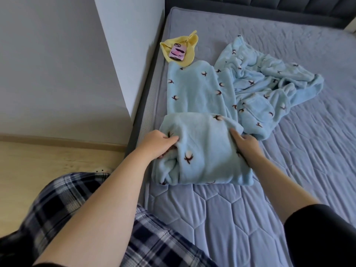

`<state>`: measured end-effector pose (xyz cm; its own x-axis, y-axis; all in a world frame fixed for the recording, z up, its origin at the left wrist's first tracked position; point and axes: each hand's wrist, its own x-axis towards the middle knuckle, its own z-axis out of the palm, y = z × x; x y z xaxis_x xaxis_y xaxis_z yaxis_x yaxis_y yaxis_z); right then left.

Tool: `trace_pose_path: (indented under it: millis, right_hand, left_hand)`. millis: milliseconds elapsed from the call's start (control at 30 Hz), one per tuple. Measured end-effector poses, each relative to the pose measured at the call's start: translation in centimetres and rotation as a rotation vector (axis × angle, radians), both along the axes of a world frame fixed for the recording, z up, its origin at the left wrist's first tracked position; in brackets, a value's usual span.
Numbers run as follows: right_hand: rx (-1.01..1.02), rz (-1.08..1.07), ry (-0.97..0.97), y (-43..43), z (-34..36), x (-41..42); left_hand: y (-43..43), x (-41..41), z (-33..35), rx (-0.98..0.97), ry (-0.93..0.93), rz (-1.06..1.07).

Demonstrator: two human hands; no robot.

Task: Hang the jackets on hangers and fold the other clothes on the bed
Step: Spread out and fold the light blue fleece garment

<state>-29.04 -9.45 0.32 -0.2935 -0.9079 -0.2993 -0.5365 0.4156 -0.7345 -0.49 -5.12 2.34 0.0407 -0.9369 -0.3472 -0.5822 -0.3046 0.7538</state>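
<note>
One bed carries two pale blue fleece garments printed with dark sprigs, one yellow cloth and one pink-cased phone.

A bedroom in a home: a bed with a quilted grey-blue mattress cover and a dark padded headboard fills most of the view, set beside a plain white wall and a light wood floor. Fleece clothes and a phone lie on the bed
</note>
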Motion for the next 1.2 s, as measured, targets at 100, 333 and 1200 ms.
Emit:
trace_pose_path:
  millis: [100, 333, 1200]
  right_hand:
    - [0.096, 0.035, -0.083, 1.3, -0.3, -0.6]
    - [0.089, 0.055, -0.141, 2.8, -0.3, 0.0]
    - [-0.552, 0.558, 0.685, -0.8, 2.2, 4.8]
  left_hand:
    - [0.8, 1.4, -0.3, 0.075, -0.018, -0.032]
    - [2.8, 1.9, -1.3, 0.18, -0.105, -0.313]
    - [3.2, -5.2, -2.8, -0.421, -0.769, -0.543]
